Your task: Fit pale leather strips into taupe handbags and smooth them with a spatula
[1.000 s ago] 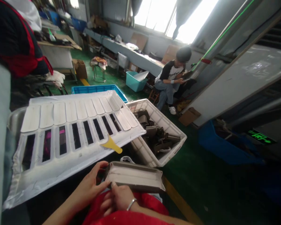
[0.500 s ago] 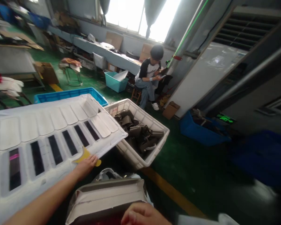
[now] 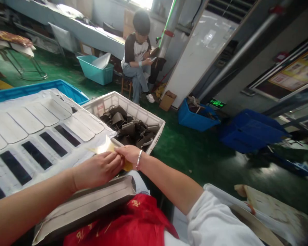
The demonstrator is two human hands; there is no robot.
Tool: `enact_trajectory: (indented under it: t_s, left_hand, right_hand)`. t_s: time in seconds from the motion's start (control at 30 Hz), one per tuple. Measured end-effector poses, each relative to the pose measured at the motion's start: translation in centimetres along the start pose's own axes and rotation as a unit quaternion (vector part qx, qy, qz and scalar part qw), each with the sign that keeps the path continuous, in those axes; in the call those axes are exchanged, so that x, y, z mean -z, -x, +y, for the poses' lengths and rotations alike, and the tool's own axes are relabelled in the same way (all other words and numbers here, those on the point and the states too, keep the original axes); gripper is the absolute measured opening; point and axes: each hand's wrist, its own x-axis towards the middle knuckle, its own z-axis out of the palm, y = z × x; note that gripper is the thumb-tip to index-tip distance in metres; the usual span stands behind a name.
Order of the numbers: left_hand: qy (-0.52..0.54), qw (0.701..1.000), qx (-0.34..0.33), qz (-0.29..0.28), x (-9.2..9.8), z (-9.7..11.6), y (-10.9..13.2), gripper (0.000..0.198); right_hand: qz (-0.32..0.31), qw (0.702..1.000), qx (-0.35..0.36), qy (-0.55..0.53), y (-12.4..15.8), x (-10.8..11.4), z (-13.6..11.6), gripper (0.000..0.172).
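Observation:
Both hands meet at a thin yellow piece, flat and slightly glossy, at the corner of a white-covered table. My left hand is closed on it with bent fingers. From the other side, my right hand pinches it too, a silver bracelet on the wrist. My fingers hide part of the piece. Below the hands, across my lap, lies a dark-edged, bag-like piece with a beige panel. Pale rounded panels and dark strips lie in rows on the table.
A white crate of dark brown bag-like pieces stands against the table's far corner. Behind are a blue crate and a turquoise tub. A person sits on a stool. Blue bins stand to the right.
My right hand has come up from the lower middle to the yellow piece. My left hand still holds it, now nearer my right hand. The view has swung right.

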Motion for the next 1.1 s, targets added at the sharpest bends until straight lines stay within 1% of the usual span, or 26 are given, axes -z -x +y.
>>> enact_trajectory:
  t_s: [0.03, 0.1, 0.13, 0.17, 0.2, 0.23, 0.27, 0.3, 0.33, 0.37, 0.4, 0.43, 0.47, 0.53, 0.57, 0.6, 0.63, 0.67, 0.73, 0.8, 0.87, 0.93, 1.0, 1.03, 1.07, 1.1]
  left_hand:
    - [0.031, 0.999, -0.009, 0.001, 0.1, 0.1, -0.7, 0.036]
    - [0.104, 0.994, -0.016, 0.014, -0.1, -0.4, -1.0, 0.034]
    - [0.144, 0.989, 0.000, 0.030, -0.4, -0.7, -0.8, 0.032]
    - [0.186, 0.981, 0.033, 0.048, -0.8, -1.1, -0.4, 0.031]
    - [0.229, 0.968, 0.079, 0.058, -1.5, -1.4, -0.1, 0.031]
    - [0.278, 0.950, 0.132, 0.053, -2.3, -1.7, 0.1, 0.032]
    - [0.332, 0.925, 0.180, 0.032, -3.2, -1.9, 0.2, 0.035]
    - [0.392, 0.894, 0.218, -0.005, -4.1, -2.0, 0.1, 0.038]
    - [0.452, 0.858, 0.238, -0.050, -4.9, -2.1, -0.2, 0.041]
    - [0.505, 0.824, 0.240, -0.095, -5.7, -2.0, -0.6, 0.043]
    - [0.547, 0.795, 0.230, -0.130, -6.3, -2.0, -1.0, 0.044]
    - [0.577, 0.775, 0.211, -0.150, -6.8, -1.9, -1.5, 0.045]
    - [0.597, 0.762, 0.193, -0.158, -7.3, -1.9, -1.9, 0.045]
    - [0.621, 0.749, 0.169, -0.156, -7.9, -2.0, -2.2, 0.045]
    - [0.633, 0.741, 0.164, -0.153, -8.2, -2.2, -2.2, 0.046]
    - [0.645, 0.731, 0.161, -0.154, -8.5, -2.4, -2.0, 0.047]
    - [0.658, 0.719, 0.158, -0.158, -8.8, -2.6, -1.8, 0.049]
    - [0.673, 0.705, 0.152, -0.164, -9.1, -2.8, -1.6, 0.051]
    - [0.694, 0.686, 0.139, -0.171, -9.7, -3.2, -1.2, 0.054]
    - [0.699, 0.682, 0.134, -0.168, -10.1, -3.4, -1.0, 0.057]
    - [0.695, 0.684, 0.141, -0.168, -10.5, -3.5, -0.8, 0.061]
    - [0.703, 0.668, 0.158, -0.187, -10.8, -3.5, -0.6, 0.064]
    - [0.723, 0.636, 0.178, -0.203, -11.0, -3.4, -0.5, 0.065]
    - [0.741, 0.612, 0.185, -0.205, -11.0, -3.3, -0.5, 0.065]
    - [0.765, 0.580, 0.189, -0.206, -11.0, -3.2, -0.5, 0.068]
    - [0.793, 0.541, 0.191, -0.206, -10.9, -3.1, -0.7, 0.071]
  right_hand:
    - [0.026, 0.999, 0.028, 0.002, 0.3, 0.5, -0.3, 0.023]
    - [0.056, 0.996, 0.064, 0.021, 1.6, 2.6, -1.1, 0.017]
    - [0.072, 0.994, 0.077, 0.038, 2.5, 4.0, -1.5, 0.015]
    - [0.087, 0.991, 0.083, 0.063, 3.5, 5.6, -1.8, 0.013]
    - [0.101, 0.987, 0.084, 0.091, 4.5, 7.2, -1.9, 0.011]
    - [0.114, 0.983, 0.080, 0.121, 5.6, 8.8, -1.8, 0.011]
    - [0.111, 0.980, 0.060, 0.151, 6.5, 10.2, -1.5, 0.012]
    - [0.103, 0.978, 0.033, 0.178, 7.2, 11.3, -1.0, 0.014]
    - [0.094, 0.974, 0.009, 0.208, 7.8, 12.2, -0.4, 0.017]
    - [0.082, 0.965, -0.009, 0.248, 8.1, 12.7, 0.4, 0.019]
    - [0.068, 0.951, -0.011, 0.303, 8.2, 12.8, 1.1, 0.021]
    - [0.052, 0.926, 0.000, 0.373, 8.1, 12.8, 1.8, 0.022]
    - [0.037, 0.891, 0.018, 0.451, 7.8, 12.5, 2.3, 0.023]
    - [0.014, 0.804, 0.058, 0.592, 7.0, 11.9, 3.0, 0.023]
    - [0.009, 0.762, 0.071, 0.644, 6.5, 11.6, 3.1, 0.024]
    - [0.010, 0.727, 0.080, 0.682, 6.0, 11.4, 3.2, 0.026]
    - [0.014, 0.699, 0.088, 0.710, 5.5, 11.4, 3.1, 0.028]
    - [0.016, 0.674, 0.098, 0.732, 5.0, 11.4, 3.1, 0.031]
    - [0.014, 0.636, 0.126, 0.761, 4.0, 11.8, 3.1, 0.039]
    - [0.001, 0.612, 0.157, 0.775, 3.2, 12.1, 3.2, 0.042]
    - [-0.019, 0.599, 0.184, 0.779, 2.5, 12.1, 3.4, 0.042]
    - [-0.031, 0.592, 0.195, 0.781, 2.1, 11.7, 3.4, 0.041]
    - [-0.032, 0.597, 0.194, 0.778, 1.8, 11.2, 3.2, 0.036]
    - [-0.029, 0.605, 0.193, 0.772, 1.7, 10.9, 3.2, 0.034]
    - [-0.024, 0.614, 0.189, 0.766, 1.5, 10.5, 3.1, 0.032]
    - [-0.014, 0.622, 0.181, 0.762, 1.4, 10.2, 3.0, 0.032]
